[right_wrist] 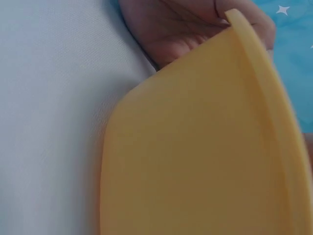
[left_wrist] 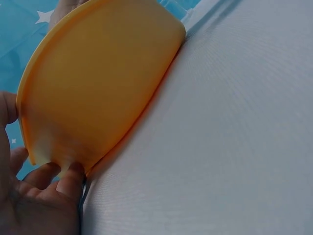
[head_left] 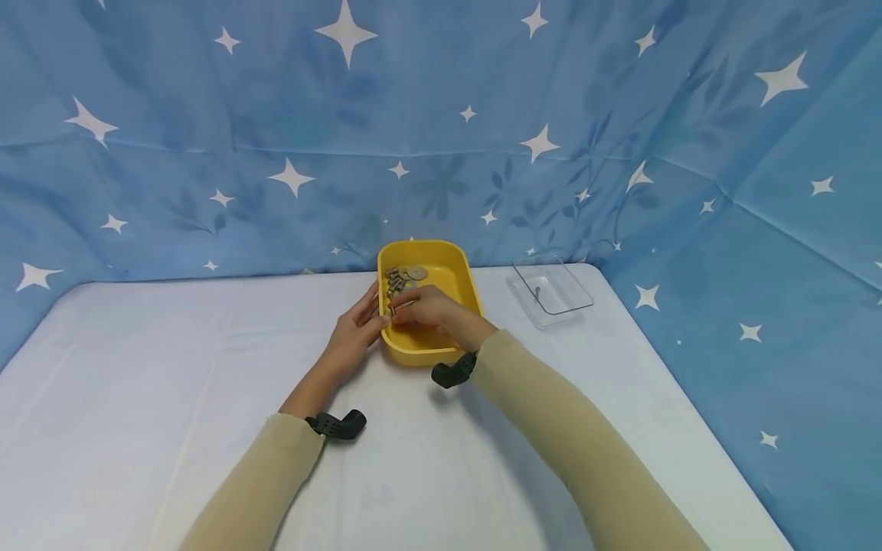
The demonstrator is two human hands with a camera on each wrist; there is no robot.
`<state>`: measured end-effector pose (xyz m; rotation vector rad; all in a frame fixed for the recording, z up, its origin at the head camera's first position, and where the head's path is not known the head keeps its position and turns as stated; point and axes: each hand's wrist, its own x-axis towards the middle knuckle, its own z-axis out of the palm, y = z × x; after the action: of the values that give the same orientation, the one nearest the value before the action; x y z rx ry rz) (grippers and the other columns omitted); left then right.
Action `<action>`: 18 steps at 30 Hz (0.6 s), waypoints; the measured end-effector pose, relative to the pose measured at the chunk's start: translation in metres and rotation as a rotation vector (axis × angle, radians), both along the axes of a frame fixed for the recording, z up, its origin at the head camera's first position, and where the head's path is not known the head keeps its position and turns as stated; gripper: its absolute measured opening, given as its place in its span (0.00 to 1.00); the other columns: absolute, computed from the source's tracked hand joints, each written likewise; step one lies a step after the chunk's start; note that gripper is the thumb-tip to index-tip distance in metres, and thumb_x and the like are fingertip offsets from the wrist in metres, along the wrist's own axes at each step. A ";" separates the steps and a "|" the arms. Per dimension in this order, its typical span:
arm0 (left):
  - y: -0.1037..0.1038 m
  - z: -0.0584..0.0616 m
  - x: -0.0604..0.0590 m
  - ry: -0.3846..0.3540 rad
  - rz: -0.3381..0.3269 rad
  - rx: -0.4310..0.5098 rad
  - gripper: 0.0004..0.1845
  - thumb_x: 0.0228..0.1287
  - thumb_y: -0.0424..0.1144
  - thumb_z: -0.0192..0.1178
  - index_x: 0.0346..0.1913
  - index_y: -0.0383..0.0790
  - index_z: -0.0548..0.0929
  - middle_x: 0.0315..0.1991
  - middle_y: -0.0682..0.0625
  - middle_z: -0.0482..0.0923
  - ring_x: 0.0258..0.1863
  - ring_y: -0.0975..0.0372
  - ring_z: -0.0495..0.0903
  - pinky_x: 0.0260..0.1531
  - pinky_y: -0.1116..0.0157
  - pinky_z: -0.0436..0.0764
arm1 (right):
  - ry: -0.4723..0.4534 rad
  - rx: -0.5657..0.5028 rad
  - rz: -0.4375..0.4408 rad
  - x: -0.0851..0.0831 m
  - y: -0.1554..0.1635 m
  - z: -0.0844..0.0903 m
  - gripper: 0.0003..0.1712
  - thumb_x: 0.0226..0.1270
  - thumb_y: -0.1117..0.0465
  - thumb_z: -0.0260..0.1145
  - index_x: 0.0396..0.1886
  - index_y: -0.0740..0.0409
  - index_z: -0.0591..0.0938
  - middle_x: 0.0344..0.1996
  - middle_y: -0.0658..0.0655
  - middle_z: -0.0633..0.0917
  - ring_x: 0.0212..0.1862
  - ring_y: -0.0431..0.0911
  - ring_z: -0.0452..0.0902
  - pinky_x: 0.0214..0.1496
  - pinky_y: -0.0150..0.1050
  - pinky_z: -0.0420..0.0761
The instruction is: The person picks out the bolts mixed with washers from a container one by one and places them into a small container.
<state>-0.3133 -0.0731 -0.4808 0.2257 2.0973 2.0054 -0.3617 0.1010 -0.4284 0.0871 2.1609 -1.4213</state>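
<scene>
A yellow plastic tray stands near the far edge of the table, with several silver bolts and flat round washers at its left side. My left hand holds the tray's left wall, thumb at the rim and fingers along the outside; the left wrist view shows these fingers against the yellow wall. Reaching in over the right rim, my right hand pinches a silver bolt between thumb and fingers. In the right wrist view the tray's wall hides the right hand's fingertips.
To the right of the tray sits a clear plastic box with one small metal piece inside. A white cloth covers the table. Blue star-patterned curtains hang behind it and on the right.
</scene>
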 end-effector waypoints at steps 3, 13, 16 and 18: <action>0.001 -0.001 -0.001 0.002 0.004 -0.001 0.38 0.74 0.43 0.54 0.79 0.70 0.51 0.81 0.53 0.54 0.79 0.58 0.60 0.74 0.54 0.68 | 0.010 0.007 0.015 0.003 0.007 0.004 0.21 0.68 0.65 0.69 0.61 0.58 0.83 0.57 0.61 0.82 0.45 0.44 0.83 0.61 0.36 0.84; -0.005 -0.002 0.002 0.021 0.019 -0.023 0.38 0.74 0.43 0.54 0.80 0.67 0.51 0.82 0.51 0.53 0.79 0.56 0.59 0.73 0.53 0.68 | 0.034 -0.033 0.062 0.008 0.027 0.022 0.22 0.68 0.65 0.68 0.62 0.60 0.82 0.55 0.59 0.84 0.44 0.44 0.83 0.56 0.34 0.85; -0.002 -0.002 0.001 0.024 0.006 -0.010 0.38 0.74 0.43 0.54 0.80 0.67 0.51 0.81 0.50 0.54 0.79 0.56 0.60 0.73 0.55 0.68 | 0.039 -0.059 0.060 0.010 0.037 0.028 0.23 0.69 0.66 0.68 0.63 0.60 0.81 0.54 0.61 0.85 0.49 0.48 0.85 0.60 0.39 0.85; 0.000 -0.001 0.000 0.022 -0.003 -0.004 0.38 0.74 0.43 0.54 0.80 0.67 0.51 0.82 0.51 0.54 0.79 0.57 0.60 0.73 0.56 0.69 | 0.045 -0.081 0.059 0.011 0.047 0.033 0.24 0.69 0.67 0.67 0.64 0.61 0.80 0.57 0.62 0.83 0.56 0.52 0.84 0.64 0.44 0.83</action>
<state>-0.3132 -0.0731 -0.4820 0.2511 2.1133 2.0059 -0.3509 0.1484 -0.3952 -0.0383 2.1217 -1.4880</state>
